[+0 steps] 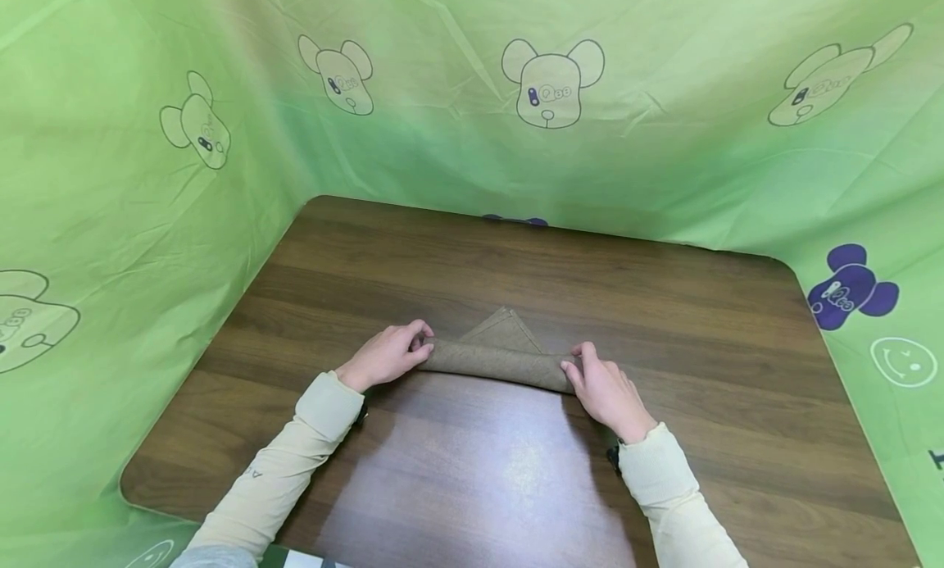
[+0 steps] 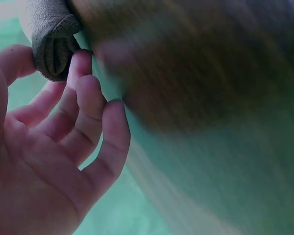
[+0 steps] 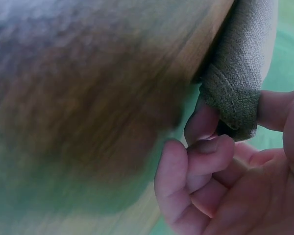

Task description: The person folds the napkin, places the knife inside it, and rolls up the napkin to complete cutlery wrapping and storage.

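Note:
A brown-grey cloth (image 1: 497, 363) lies on the wooden table, rolled into a long tube with one flat triangular corner pointing to the far side. My left hand (image 1: 391, 353) pinches the roll's left end between thumb and fingers. At the right end, my right hand (image 1: 606, 390) grips it the same way. In the left wrist view the rolled cloth (image 2: 54, 41) shows its layered spiral end beside the thumb and fingertips. The right wrist view shows the woven cloth (image 3: 240, 73) held between thumb and curled fingers.
The dark wood table (image 1: 737, 347) has rounded corners and a bright light reflection near its front. Green fabric walls (image 1: 442, 142) printed with bear heads enclose its back and sides. A small white item (image 1: 302, 560) shows at the bottom edge.

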`<state>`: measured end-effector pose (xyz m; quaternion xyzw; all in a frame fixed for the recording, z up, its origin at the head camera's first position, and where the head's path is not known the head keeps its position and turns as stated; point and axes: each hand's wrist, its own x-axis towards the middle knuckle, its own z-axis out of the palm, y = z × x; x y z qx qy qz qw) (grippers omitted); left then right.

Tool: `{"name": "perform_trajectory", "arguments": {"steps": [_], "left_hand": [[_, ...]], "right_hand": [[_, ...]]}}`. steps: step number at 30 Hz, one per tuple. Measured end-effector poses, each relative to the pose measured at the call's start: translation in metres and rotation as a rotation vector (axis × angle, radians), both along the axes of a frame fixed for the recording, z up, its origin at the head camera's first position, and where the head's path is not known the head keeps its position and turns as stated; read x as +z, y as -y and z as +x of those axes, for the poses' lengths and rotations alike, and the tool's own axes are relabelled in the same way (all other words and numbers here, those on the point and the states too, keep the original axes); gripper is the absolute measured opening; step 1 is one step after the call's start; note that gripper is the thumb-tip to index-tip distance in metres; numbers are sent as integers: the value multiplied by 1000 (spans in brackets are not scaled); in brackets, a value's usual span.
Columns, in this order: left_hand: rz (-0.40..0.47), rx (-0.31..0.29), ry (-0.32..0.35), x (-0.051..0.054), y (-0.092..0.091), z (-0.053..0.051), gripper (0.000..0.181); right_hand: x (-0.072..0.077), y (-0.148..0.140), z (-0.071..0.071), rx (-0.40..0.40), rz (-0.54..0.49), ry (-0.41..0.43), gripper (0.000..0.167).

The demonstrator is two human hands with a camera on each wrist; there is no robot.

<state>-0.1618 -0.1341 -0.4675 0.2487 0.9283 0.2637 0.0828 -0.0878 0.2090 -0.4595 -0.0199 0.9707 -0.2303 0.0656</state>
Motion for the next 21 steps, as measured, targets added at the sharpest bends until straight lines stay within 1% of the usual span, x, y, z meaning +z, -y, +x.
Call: {"name": "perform_trajectory", "arguments": {"steps": [4,8,12,17,21], "left_hand": [[-17,20,-27,2,-2,0,21],[-35,47,-83,4,-4,2,18],[-40,61,-147,4,-7,4,14],[-45,28,-241,4,-8,7,5],[-47,-10,-304,3,-8,10,6]], "right_hand": [[1,0,-1,-16,11,0,36],[2,0,-2,-25,18,-6,35],[3,0,-2,-34,26,-14,34],[2,0,0,-42,36,-56,36],[-1,-1,2,-37,33,-124,34]]}}
